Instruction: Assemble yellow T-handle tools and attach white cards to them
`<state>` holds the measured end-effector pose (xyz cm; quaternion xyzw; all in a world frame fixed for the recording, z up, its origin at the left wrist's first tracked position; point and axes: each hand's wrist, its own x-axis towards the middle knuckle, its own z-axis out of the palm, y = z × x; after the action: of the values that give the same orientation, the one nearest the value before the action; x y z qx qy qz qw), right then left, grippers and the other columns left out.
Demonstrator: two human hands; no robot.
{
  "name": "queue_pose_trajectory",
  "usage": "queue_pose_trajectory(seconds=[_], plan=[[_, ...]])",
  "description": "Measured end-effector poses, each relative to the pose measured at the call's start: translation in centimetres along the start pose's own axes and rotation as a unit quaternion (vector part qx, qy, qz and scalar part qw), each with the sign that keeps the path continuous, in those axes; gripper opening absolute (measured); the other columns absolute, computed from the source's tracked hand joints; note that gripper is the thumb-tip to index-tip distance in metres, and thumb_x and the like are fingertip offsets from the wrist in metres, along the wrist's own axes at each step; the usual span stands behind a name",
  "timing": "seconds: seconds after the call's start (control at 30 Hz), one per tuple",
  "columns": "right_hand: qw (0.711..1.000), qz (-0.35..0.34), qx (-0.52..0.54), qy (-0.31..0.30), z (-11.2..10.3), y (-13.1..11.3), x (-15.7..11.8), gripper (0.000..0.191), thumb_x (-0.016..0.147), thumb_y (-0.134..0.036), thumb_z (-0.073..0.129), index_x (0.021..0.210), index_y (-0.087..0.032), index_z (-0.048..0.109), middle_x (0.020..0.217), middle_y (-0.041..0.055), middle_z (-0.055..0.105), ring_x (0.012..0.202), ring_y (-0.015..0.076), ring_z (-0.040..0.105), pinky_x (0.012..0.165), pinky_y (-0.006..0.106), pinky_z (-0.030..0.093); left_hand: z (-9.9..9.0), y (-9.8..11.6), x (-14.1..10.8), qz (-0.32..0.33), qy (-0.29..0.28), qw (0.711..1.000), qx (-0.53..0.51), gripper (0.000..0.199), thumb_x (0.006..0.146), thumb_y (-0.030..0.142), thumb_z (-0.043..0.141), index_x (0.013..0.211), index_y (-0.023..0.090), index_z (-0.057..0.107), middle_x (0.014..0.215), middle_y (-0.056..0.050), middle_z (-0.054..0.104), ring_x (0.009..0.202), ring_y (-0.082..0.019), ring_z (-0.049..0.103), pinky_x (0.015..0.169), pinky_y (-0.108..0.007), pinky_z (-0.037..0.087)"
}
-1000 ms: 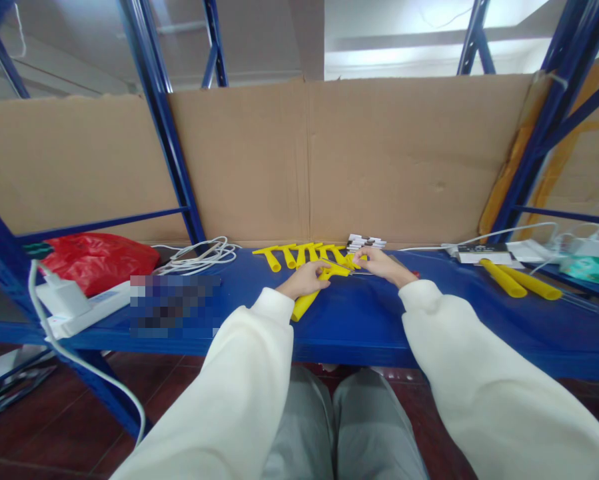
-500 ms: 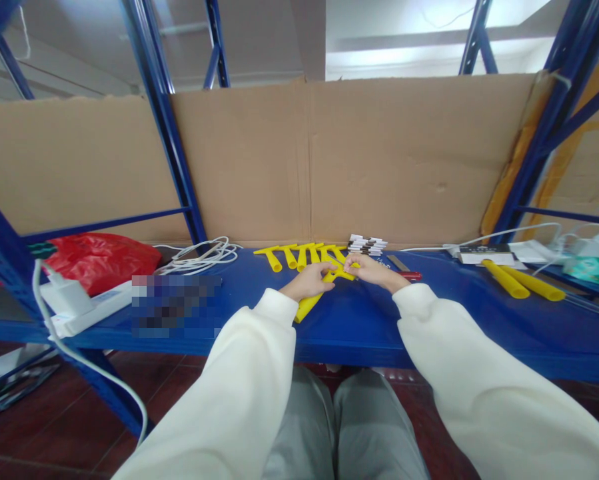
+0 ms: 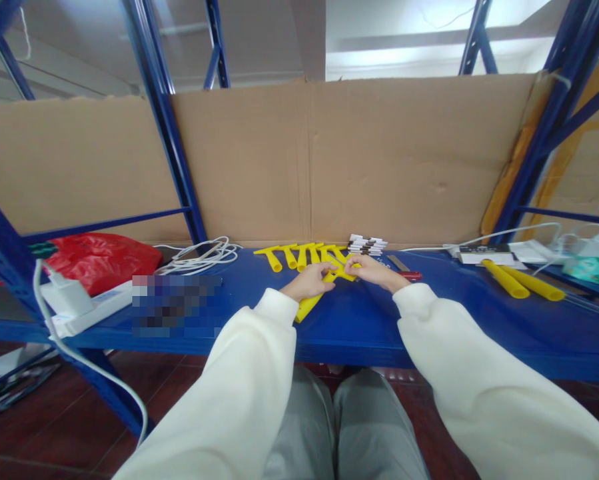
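A yellow T-shaped plastic handle (image 3: 308,307) lies tilted across the front middle of the blue shelf, its round grip end toward me. My left hand (image 3: 306,283) is closed around it near where the crosspiece begins. At the crosspiece, the fingers of my right hand (image 3: 368,269) are pinched together; whatever they hold is too small to make out. Just behind my hands, several matching yellow T-shaped handles (image 3: 274,259) lie in a row. A stack of small black-and-white pieces (image 3: 366,244) sits right behind my right hand, with a red tool (image 3: 411,275) beside it.
Two yellow tubes (image 3: 509,280) lie on the right of the blue shelf (image 3: 379,327). On the left are a red plastic bag (image 3: 99,261), a white power strip (image 3: 96,312) and coiled white cable (image 3: 204,255). A cardboard panel (image 3: 404,160) closes off the back.
My right fingers have shifted very slightly at the crosspiece. My left hand and the yellow handle stay in the same place.
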<state>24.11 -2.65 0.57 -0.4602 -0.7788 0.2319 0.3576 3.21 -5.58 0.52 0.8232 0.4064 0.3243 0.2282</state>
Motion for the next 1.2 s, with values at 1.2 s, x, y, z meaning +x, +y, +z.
queue_pose_trajectory(seconds=[1.2], plan=[[0.969, 0.000, 0.239, 0.064, 0.1, -2.0, -1.5, 0.026, 0.075, -0.041, 0.076, 0.072, -0.022, 0.059, 0.060, -0.0027, 0.063, 0.055, 0.0124, 0.058, 0.060, 0.028, 0.050, -0.3, 0.9, -0.2, 0.020, -0.010, 1.000, -0.008, 0.063, 0.076, 0.013, 0.071, 0.138, 0.022, 0.063, 0.127, -0.007, 0.072, 0.106, -0.023, 0.069, 0.098, -0.035, 0.051]])
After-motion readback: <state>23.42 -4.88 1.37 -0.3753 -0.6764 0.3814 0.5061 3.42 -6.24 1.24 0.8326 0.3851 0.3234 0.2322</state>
